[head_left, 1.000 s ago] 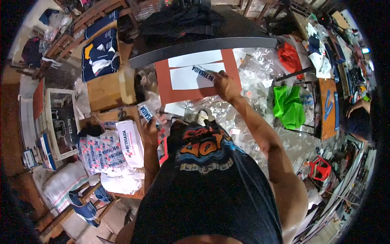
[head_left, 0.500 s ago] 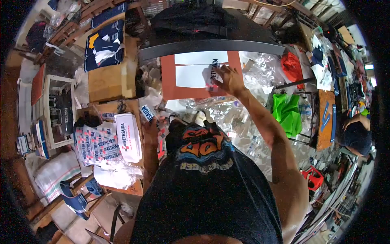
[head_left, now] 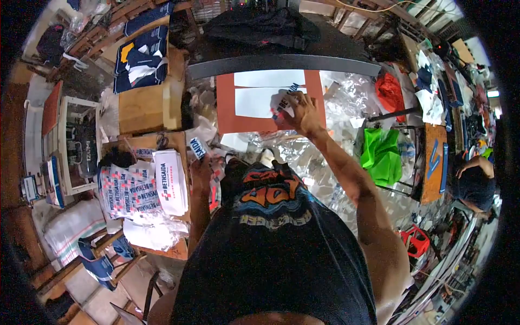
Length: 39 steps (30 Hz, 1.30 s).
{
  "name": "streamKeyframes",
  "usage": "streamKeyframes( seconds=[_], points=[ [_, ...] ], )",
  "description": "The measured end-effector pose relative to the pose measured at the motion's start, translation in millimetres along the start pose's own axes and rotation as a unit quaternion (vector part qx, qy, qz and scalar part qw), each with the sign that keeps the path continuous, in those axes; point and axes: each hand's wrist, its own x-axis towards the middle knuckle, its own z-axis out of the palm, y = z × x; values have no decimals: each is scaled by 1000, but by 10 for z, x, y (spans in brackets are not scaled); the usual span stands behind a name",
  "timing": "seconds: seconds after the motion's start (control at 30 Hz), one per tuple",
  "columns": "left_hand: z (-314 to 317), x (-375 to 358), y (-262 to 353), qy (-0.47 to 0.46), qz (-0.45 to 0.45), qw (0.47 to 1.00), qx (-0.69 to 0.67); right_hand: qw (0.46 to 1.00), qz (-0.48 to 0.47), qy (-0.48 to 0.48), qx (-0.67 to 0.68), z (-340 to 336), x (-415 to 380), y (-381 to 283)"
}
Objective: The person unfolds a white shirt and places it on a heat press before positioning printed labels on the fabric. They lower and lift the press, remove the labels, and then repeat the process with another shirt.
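My right hand [head_left: 306, 115] is over the right part of a white piece [head_left: 254, 102] on the red-brown board [head_left: 226, 108]. Between its bent fingers is a clear printed film [head_left: 284, 103] with dark "BETHSAIDA" lettering, tilted over the white surface. Lower left, my left hand [head_left: 200, 170] is closed around another printed film [head_left: 197, 148], whose lettering stands up above the fingers. Left of that hand lie a stack of white printed pieces [head_left: 169, 184] and a spread of printed films [head_left: 127, 189].
A dark bar [head_left: 281, 62] crosses behind the board. Green material [head_left: 382, 157] and a red bag [head_left: 389, 93] are at the right. Folded navy garments [head_left: 142, 59] lie upper left. Another person [head_left: 474, 181] is at the far right.
The film in my right hand has turned from nearly upright to slanted, and that hand has shifted slightly toward me. My left hand has hardly moved.
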Motion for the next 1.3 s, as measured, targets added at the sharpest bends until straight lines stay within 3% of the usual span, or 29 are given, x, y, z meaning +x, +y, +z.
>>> streamKeyframes(
  seconds=[0.13,0.23,0.33,0.57,0.63,0.67,0.73,0.8,0.87,0.93,1.0,1.03,1.1,1.2,1.3],
  points=[
    [31,3,41,7,-15,1000,-3,998,68,8,9,-134,48,-156],
    [64,42,52,-4,2,999,45,998,60,10,-15,3,52,-157],
    [239,-116,208,58,9,998,14,998,44,39,-9,14,50,-198],
    [106,7,18,17,-4,1000,18,996,64,51,-35,262,149,-53],
    [-29,99,-128,7,-23,999,24,995,39,94,2,69,147,-186],
    [-159,243,-339,20,12,999,49,995,37,94,3,62,109,-200],
    [-220,321,-488,33,47,996,73,998,-45,18,27,14,10,-206],
    [-206,354,-566,74,76,993,43,996,-57,11,69,-5,-120,-358],
    [-204,366,-533,77,69,993,60,999,-48,15,-1,-13,-202,-525],
    [-138,313,-432,65,50,993,89,1000,-17,-19,17,-67,-144,-674],
    [-27,204,-284,-9,25,1000,7,998,45,-45,18,-38,-53,-768],
    [30,145,-185,-10,27,1000,10,993,71,-49,86,-114,1,-824],
    [135,52,0,-56,22,998,-19,993,65,-28,95,-156,8,-833],
    [227,-10,132,15,8,999,49,996,65,4,67,-14,-94,-715],
    [39,141,1,14,13,991,133,997,58,50,16,114,-285,-566]
  ],
)
